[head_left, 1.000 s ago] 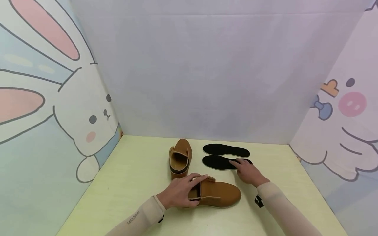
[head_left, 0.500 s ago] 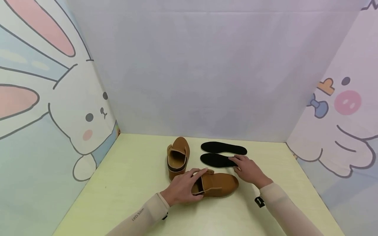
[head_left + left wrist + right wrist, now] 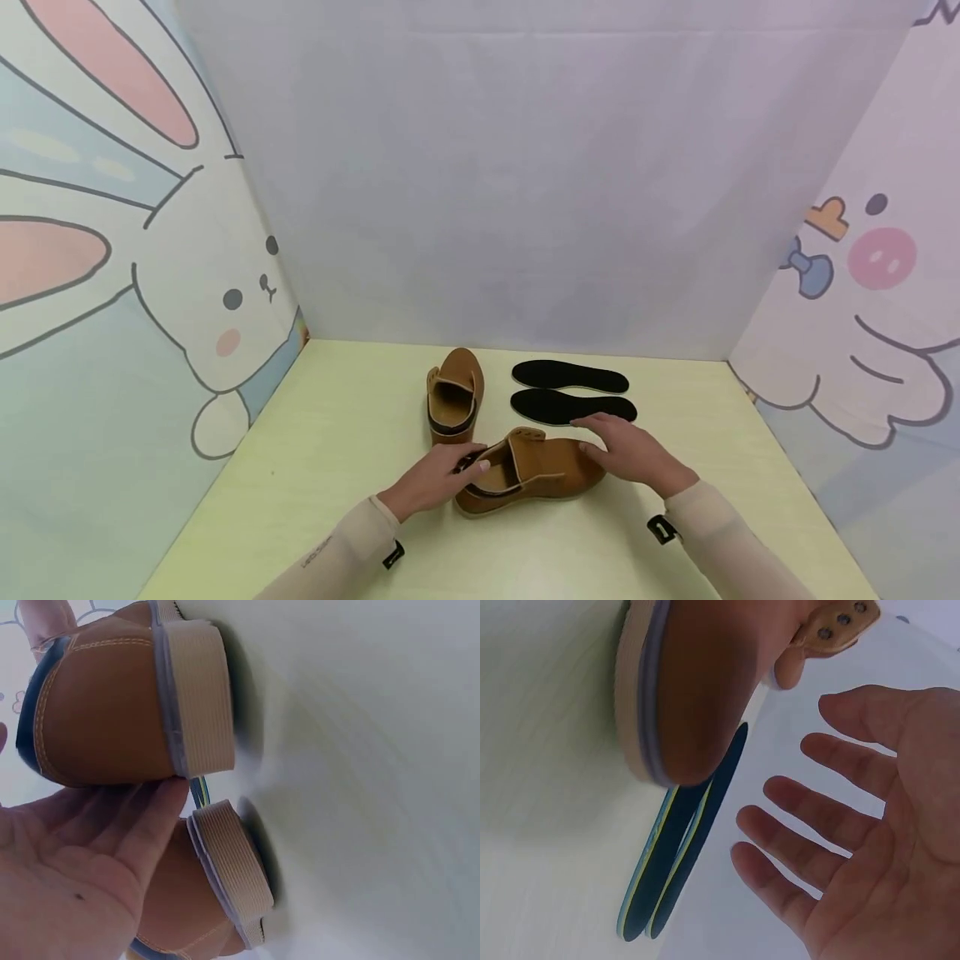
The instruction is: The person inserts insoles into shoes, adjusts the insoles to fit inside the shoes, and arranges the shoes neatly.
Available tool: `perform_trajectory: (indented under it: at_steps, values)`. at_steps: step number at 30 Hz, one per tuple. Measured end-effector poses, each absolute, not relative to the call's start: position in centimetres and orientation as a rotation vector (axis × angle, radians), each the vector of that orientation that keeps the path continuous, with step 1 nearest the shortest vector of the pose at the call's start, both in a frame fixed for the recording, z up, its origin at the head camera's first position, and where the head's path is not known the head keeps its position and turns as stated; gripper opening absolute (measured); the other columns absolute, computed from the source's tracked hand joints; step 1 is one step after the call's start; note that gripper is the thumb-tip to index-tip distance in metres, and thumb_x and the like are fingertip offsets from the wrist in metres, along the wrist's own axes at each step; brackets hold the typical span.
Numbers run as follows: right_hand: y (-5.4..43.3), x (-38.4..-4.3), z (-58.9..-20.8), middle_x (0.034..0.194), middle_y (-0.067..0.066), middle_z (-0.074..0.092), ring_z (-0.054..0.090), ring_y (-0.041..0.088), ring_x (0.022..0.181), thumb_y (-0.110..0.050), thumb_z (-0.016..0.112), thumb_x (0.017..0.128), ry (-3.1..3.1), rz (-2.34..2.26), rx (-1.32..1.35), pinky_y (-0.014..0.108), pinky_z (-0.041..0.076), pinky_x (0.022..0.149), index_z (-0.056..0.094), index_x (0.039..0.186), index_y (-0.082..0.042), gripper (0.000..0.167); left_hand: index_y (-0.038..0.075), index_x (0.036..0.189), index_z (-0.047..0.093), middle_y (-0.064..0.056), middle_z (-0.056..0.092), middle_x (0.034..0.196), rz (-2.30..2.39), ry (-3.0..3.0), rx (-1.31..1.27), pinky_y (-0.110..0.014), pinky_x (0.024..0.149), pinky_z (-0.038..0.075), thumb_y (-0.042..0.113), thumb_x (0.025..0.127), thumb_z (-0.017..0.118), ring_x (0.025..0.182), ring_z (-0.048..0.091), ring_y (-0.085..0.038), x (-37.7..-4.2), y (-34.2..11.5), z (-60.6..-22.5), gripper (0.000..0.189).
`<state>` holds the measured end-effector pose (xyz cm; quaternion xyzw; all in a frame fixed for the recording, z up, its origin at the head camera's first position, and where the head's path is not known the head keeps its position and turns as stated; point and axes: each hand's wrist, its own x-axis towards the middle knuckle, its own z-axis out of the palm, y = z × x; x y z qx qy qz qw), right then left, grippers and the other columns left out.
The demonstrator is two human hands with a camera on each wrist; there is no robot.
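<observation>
A brown leather shoe [image 3: 570, 467] lies sideways at the front, its toe to the right. My left hand [image 3: 431, 483] is at its heel, thumb over the opening. In the left wrist view, that hand's fingers [image 3: 142, 832] extend along the side of the heel [image 3: 112, 712]. Beside the toe, my right hand [image 3: 630, 450] hovers with fingers spread; the right wrist view has it apart from the toe [image 3: 705, 690]. Two black insoles, a far one [image 3: 570, 377] and a near one [image 3: 551, 407], lie flat just beyond.
The matching brown shoe [image 3: 463, 368] stands behind the front shoe's heel, toe pointing away. All lie on a pale yellow table [image 3: 337, 417]. A grey-white cloth wall [image 3: 517, 183] closes the back, with cartoon-printed panels on the left and right.
My left hand has drawn back from over the front shoe's opening to its heel. My right hand has come off the near insole toward the toe. The insoles have hardly moved.
</observation>
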<state>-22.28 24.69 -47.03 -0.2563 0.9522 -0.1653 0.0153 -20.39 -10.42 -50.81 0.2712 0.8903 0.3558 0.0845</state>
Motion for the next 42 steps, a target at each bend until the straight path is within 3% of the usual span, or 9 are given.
perform_trajectory:
  at_steps: [3, 6, 10, 14, 20, 29, 36, 39, 42]
  values:
    - [24.3, -21.9, -47.0, 0.123, 0.009, 0.066, 0.063, 0.030, 0.108, -0.025, 0.071, 0.097, 2.895, -0.545, -0.887, 0.051, 0.052, 0.088, 0.067, 0.130, -0.007, 0.038, 0.009, 0.139, 0.062, 0.001, 0.071, 0.101, 1.106, 2.634, 0.829, -0.032, 0.082, 0.049, 0.054, 0.106, 0.044, 0.087, 0.060, -0.006, -20.3, -10.7, -51.0, 0.059]
    - [24.2, -21.8, -47.2, 0.114, 0.002, 0.068, 0.062, 0.021, 0.100, -0.028, 0.077, 0.091, 2.844, -0.524, -0.952, 0.045, 0.051, 0.084, 0.069, 0.126, -0.009, 0.041, 0.010, 0.131, 0.068, 0.003, 0.072, 0.112, 1.149, 2.611, 0.850, -0.030, 0.082, 0.051, 0.053, 0.106, 0.044, 0.094, 0.063, -0.003, -20.1, -10.9, -51.1, 0.056]
    - [24.3, -21.9, -47.8, 0.114, 0.001, 0.068, 0.061, 0.019, 0.102, -0.025, 0.084, 0.083, 2.851, -0.450, -1.021, 0.043, 0.052, 0.084, 0.070, 0.126, -0.011, 0.048, 0.009, 0.104, 0.078, 0.005, 0.067, 0.084, 1.198, 2.574, 0.874, -0.025, 0.068, 0.049, 0.050, 0.107, 0.043, 0.074, 0.057, -0.001, -20.1, -10.8, -51.1, 0.054]
    - [24.2, -22.2, -48.3, 0.116, 0.006, 0.068, 0.061, 0.024, 0.104, -0.017, 0.086, 0.080, 2.905, -0.388, -1.090, 0.044, 0.053, 0.084, 0.071, 0.124, -0.010, 0.047, 0.008, 0.092, 0.078, 0.008, 0.067, 0.078, 1.315, 2.426, 0.820, -0.025, 0.065, 0.052, 0.045, 0.108, 0.045, 0.070, 0.061, -0.003, -20.1, -10.5, -50.8, 0.052]
    - [24.2, -22.8, -49.0, 0.118, 0.009, 0.066, 0.061, 0.030, 0.108, -0.016, 0.086, 0.082, 3.016, -0.338, -1.049, 0.046, 0.054, 0.084, 0.070, 0.125, -0.010, 0.046, 0.002, 0.106, 0.077, -0.001, 0.076, 0.093, 1.420, 2.112, 0.757, -0.033, 0.077, 0.058, 0.035, 0.110, 0.046, 0.086, 0.074, -0.019, -19.8, -9.6, -50.9, 0.045]
    - [23.5, -22.8, -48.7, 0.108, 0.005, 0.069, 0.066, 0.024, 0.096, -0.032, 0.075, 0.094, 3.032, -0.473, -0.815, 0.043, 0.055, 0.075, 0.070, 0.124, -0.010, 0.037, -0.002, 0.111, 0.075, -0.012, 0.076, 0.102, 1.378, 1.946, 0.931, -0.030, 0.082, 0.057, 0.028, 0.111, 0.045, 0.092, 0.073, -0.015, -19.6, -8.7, -51.0, 0.042]
    - [22.1, -21.9, -48.0, 0.103, 0.000, 0.070, 0.065, 0.014, 0.088, -0.066, 0.054, 0.096, 2.784, -0.760, -0.606, 0.043, 0.053, 0.078, 0.062, 0.134, -0.008, 0.070, -0.001, 0.119, 0.071, -0.012, 0.075, 0.101, 1.301, 2.256, 1.016, -0.026, 0.078, 0.056, 0.030, 0.111, 0.045, 0.088, 0.071, -0.009, -20.9, -10.1, -50.6, 0.042]
    - [21.8, -21.7, -48.1, 0.106, 0.004, 0.070, 0.067, 0.017, 0.091, -0.062, 0.059, 0.095, 2.755, -0.728, -0.634, 0.044, 0.053, 0.078, 0.061, 0.133, -0.008, 0.066, 0.000, 0.120, 0.072, -0.013, 0.075, 0.100, 1.299, 2.309, 1.020, -0.028, 0.078, 0.056, 0.031, 0.110, 0.045, 0.087, 0.071, -0.009, -21.2, -10.7, -50.3, 0.042]
    - [21.8, -21.6, -48.1, 0.106, 0.006, 0.071, 0.068, 0.022, 0.092, -0.039, 0.064, 0.098, 2.739, -0.720, -0.703, 0.042, 0.054, 0.076, 0.063, 0.130, -0.006, 0.045, 0.001, 0.120, 0.072, -0.013, 0.075, 0.099, 1.289, 2.326, 1.038, -0.028, 0.077, 0.056, 0.032, 0.110, 0.047, 0.087, 0.071, -0.008, -21.3, -11.1, -50.3, 0.041]
